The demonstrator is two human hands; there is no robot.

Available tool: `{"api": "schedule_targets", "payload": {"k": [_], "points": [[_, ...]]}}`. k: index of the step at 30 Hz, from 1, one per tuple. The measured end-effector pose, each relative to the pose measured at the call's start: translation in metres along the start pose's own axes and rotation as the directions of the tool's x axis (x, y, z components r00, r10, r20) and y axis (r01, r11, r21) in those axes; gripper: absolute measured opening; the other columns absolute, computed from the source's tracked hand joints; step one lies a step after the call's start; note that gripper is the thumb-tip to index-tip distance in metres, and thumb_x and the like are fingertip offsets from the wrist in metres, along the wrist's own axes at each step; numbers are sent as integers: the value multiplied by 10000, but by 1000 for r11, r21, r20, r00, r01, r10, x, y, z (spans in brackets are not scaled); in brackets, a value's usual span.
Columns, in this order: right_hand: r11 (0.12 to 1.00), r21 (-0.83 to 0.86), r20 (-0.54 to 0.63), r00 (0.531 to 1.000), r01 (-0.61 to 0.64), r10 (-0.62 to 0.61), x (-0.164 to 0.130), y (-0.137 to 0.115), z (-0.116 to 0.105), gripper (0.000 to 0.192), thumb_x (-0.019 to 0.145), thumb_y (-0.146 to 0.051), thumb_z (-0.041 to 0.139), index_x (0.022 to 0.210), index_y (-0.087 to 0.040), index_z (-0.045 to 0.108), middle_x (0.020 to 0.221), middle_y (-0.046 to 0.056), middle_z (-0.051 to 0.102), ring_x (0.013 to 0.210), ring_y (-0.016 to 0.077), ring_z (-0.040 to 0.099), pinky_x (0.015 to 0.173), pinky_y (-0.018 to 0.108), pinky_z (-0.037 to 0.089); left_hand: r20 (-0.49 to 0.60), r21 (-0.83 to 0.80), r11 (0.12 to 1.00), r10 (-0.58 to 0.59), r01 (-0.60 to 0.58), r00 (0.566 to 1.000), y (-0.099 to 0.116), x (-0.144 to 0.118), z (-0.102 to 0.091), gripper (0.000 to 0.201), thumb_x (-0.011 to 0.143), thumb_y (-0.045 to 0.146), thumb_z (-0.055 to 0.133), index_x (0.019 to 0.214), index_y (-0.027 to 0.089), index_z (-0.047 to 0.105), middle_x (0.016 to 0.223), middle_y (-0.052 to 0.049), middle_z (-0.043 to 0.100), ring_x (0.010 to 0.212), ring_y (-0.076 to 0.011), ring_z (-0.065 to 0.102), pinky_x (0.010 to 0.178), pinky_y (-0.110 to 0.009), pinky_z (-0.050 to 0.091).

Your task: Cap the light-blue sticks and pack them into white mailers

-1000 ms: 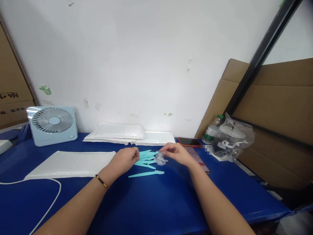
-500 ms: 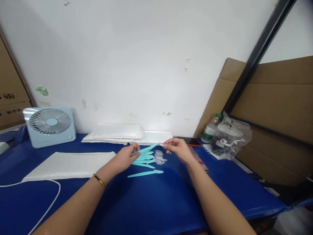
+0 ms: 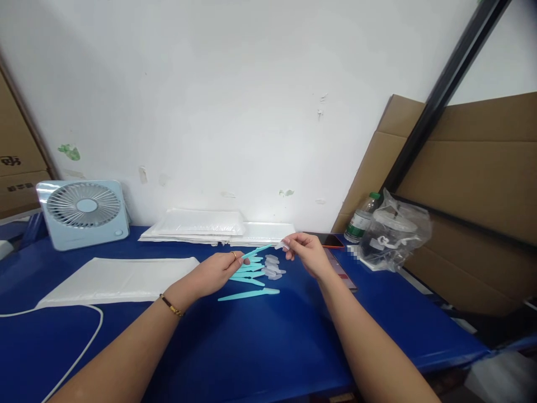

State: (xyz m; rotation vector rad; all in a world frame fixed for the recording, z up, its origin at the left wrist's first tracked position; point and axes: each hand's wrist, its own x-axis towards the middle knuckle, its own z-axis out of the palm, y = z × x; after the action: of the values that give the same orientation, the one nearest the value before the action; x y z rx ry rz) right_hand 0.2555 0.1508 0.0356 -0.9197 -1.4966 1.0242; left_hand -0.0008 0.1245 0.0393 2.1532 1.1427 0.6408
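My left hand point(image 3: 222, 268) is closed on a turquoise eyebrow razor point(image 3: 257, 251), its blade end pointing right. In the fingertips of my right hand point(image 3: 305, 251) is a small translucent blade cap point(image 3: 279, 245), just right of the razor's tip; whether the two touch I cannot tell. Beneath my left hand lie several more turquoise razors point(image 3: 249, 275) in a loose fan, partly hidden by it. Several translucent caps point(image 3: 272, 267) are heaped to their right. One separate razor point(image 3: 247, 295) rests closer to me, its blade end covered by a pale cap.
On the blue table point(image 3: 251, 347) lie a white padded mailer point(image 3: 117, 280), stacked mailers point(image 3: 201, 222) by the wall, a cable point(image 3: 90, 341) and phones point(image 3: 329, 241). A fan point(image 3: 86, 212) stands left; a bottle point(image 3: 361, 218) and a bagged container point(image 3: 392, 235) stand right.
My left hand has turned and gripped the razor nearer its blade end, fingers now closed round it. The cap in my right fingertips shows more clearly. The view has shifted slightly.
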Motion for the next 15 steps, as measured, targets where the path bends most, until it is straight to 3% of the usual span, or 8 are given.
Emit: {"api": "schedule_targets", "payload": {"k": [9,15], "points": [[998,-13,45,997,56,-55,-2,-1,0,261,702,-351,688,879,-160,682,653,35,663,627,144,606,627,292,482,32,39,999,7,-8,999,2,0,-2,406,885,462,284,928,269,638,892,13,624,820,-163,551,744,-233,380],[999,4,134,990,52,-52,-4,-2,1,249,698,-335,695,885,-170,689,691,46,689,686,172,653,679,314,505,50,25,1000,6,-7,999,6,-1,-3,430,878,455,285,885,248,662,841,9,597,783,-157,525,707,-217,378]]}}
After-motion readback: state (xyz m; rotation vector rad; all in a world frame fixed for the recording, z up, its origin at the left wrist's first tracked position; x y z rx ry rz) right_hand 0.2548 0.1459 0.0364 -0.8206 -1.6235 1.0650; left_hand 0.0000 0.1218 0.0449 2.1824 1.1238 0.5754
